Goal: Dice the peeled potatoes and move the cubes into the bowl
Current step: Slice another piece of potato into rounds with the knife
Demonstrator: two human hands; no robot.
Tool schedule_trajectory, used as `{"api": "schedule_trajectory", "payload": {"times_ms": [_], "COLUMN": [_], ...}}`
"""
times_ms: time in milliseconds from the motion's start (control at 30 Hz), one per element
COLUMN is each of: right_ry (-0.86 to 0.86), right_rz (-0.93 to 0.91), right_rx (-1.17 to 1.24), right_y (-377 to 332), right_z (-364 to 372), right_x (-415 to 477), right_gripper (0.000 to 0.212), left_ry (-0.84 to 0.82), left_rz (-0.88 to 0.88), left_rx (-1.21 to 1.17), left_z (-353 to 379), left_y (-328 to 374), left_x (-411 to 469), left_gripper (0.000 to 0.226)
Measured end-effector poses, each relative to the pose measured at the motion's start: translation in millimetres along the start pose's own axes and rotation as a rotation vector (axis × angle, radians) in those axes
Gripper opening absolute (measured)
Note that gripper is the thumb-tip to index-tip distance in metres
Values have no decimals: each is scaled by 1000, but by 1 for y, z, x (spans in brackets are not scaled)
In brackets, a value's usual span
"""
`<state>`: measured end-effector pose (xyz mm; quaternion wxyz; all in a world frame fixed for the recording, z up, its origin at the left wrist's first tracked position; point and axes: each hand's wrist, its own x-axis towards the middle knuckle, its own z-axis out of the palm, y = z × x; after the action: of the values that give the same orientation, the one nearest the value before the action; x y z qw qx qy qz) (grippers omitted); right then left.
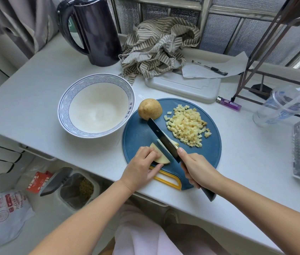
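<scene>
This is a small home, with a white table [44, 100] serving as a kitchen corner. Under the hands lies a round blue cutting board [138, 133]. Beyond the left hand [141, 166] stand a bowl [97, 79] and, farther off, a dark electric kettle [97, 30]. Past the right hand [197, 168] lie household odds: a crumpled striped cloth [156, 45], a pen [210, 67] on paper [237, 65], a purple lighter [229, 103] and a plastic cup [283, 105]. Below the left hand, on the floor, sit a small bin [75, 186] and a printed plastic bag [5, 214]. Frosted window panes [219, 32] run behind the table.
</scene>
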<state>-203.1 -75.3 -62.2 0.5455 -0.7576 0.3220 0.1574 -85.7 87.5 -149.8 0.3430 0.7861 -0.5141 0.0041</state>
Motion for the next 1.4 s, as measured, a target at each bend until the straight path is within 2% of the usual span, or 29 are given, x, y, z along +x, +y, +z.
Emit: {"api": "schedule_trajectory", "payload": {"times_ms": [767, 1100, 1400], "right_ry": [-43, -114, -49], "right_rz": [-13, 27, -14], "right_rx": [-123, -86, -244], "right_y": [-3, -2, -10], "right_z": [12, 11, 20], "right_x": [-4, 2, -3], "right_gripper": [62, 62, 61], "left_ry": [-16, -3, -9], "left_rz": [-13, -7, 0], "left_rx": [-6, -11, -39], "left_z": [-3, -2, -1], "left_y": [3, 3, 0], "left_x": [1, 3, 2], "left_gripper": [22, 21, 17]}}
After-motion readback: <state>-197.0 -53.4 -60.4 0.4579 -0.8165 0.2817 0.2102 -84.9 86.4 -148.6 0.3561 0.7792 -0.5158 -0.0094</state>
